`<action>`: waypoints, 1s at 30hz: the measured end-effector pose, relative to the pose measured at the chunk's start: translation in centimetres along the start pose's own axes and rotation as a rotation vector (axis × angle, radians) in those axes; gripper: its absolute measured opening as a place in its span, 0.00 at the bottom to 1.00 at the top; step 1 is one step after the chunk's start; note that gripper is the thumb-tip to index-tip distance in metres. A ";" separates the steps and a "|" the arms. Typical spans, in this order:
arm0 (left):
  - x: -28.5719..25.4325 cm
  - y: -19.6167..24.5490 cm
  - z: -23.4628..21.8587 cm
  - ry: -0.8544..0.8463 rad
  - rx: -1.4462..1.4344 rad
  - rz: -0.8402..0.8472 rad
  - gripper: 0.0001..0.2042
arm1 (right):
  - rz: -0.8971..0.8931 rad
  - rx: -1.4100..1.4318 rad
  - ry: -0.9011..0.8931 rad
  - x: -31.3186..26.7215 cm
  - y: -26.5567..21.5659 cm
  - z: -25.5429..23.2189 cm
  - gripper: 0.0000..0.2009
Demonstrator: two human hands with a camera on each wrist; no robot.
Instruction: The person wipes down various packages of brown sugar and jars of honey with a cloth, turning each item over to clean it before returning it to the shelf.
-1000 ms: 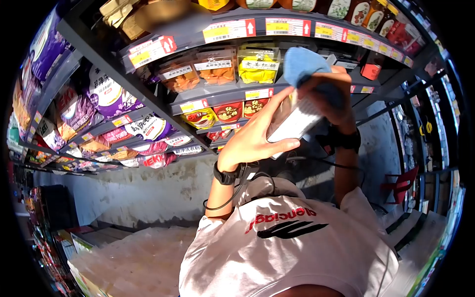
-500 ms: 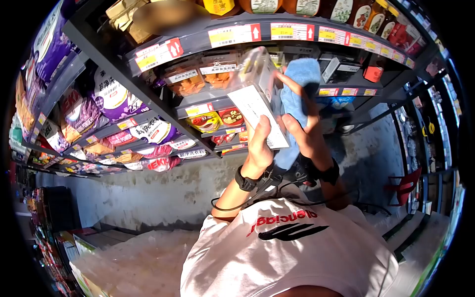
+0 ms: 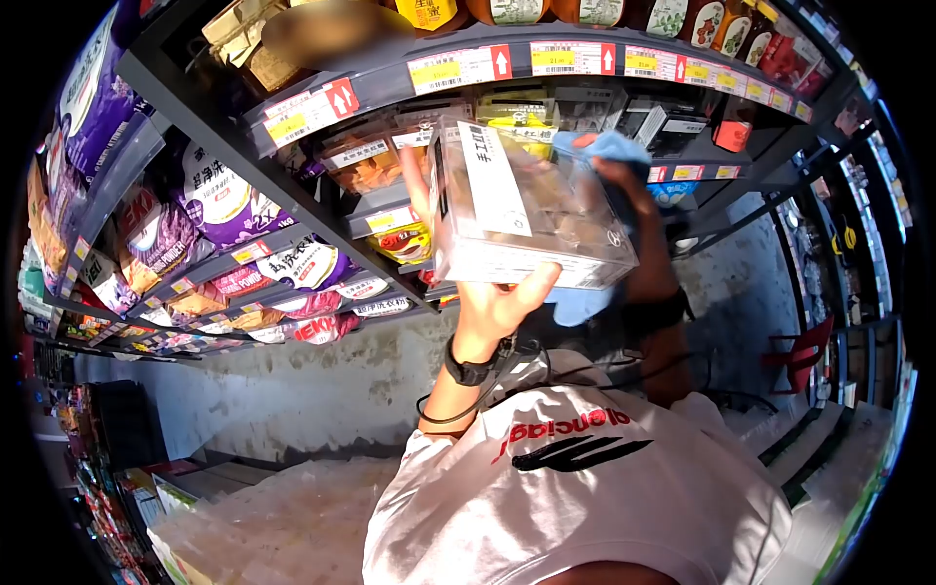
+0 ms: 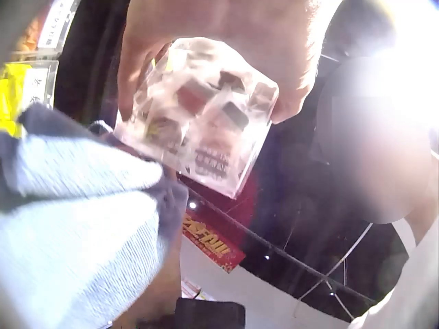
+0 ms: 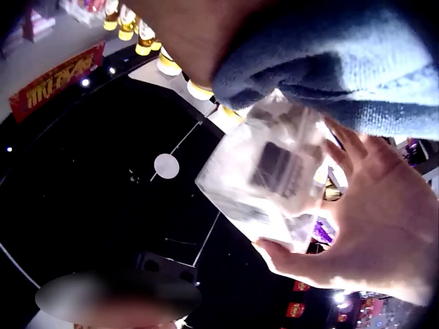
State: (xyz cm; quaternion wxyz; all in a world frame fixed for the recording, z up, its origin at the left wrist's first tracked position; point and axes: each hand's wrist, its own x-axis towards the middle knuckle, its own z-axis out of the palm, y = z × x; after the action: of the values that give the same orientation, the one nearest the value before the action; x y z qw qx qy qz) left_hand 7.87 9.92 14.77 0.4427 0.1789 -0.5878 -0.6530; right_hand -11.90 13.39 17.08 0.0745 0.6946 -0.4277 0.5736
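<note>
My left hand grips a clear plastic box from below, thumb on its near side and fingers up its left end. A white label with black characters runs over the box's broad face, and brown pieces show inside. Behind the box's right end, my right hand holds a blue cloth, whose lower end hangs out beneath the box. In the left wrist view the cloth is bunched close beside the box. The right wrist view shows the cloth right at the box's edge; it hides most of the right hand.
Just beyond the hands, a shelf holds packs of orange-brown pieces, a yellow pack and dark boxes. Jars line the shelf above its price-tag strip. Washing powder bags fill the left shelves. A red chair stands at right.
The left hand has turned the box from its narrow white side to its broad labelled face. The right hand and cloth have shifted from along its side to behind its right end.
</note>
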 end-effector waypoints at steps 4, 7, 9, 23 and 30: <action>0.7 -4.5 -2.7 0.023 -0.016 0.249 0.30 | 0.962 0.789 0.264 2.7 -4.0 -0.5 0.24; 0.7 -4.2 -0.3 0.103 -0.053 0.165 0.31 | 0.607 0.648 0.440 4.7 -4.2 0.7 0.32; 1.2 -2.3 2.0 0.188 -0.182 0.179 0.35 | 0.537 0.668 0.436 4.7 -3.8 1.3 0.35; 2.3 -2.3 5.3 0.346 -0.512 0.213 0.53 | 0.379 0.565 0.389 2.2 -2.0 3.0 0.29; 2.8 -3.3 4.9 0.382 -0.343 0.217 0.52 | 0.424 0.551 0.431 1.5 -0.4 2.9 0.29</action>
State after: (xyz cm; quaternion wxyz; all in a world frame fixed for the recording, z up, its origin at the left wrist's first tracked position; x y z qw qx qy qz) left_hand 1.45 10.45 13.71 0.6366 0.1572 -0.3902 -0.6463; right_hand -9.52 11.16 17.56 -0.1461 0.4488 -0.3663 0.8019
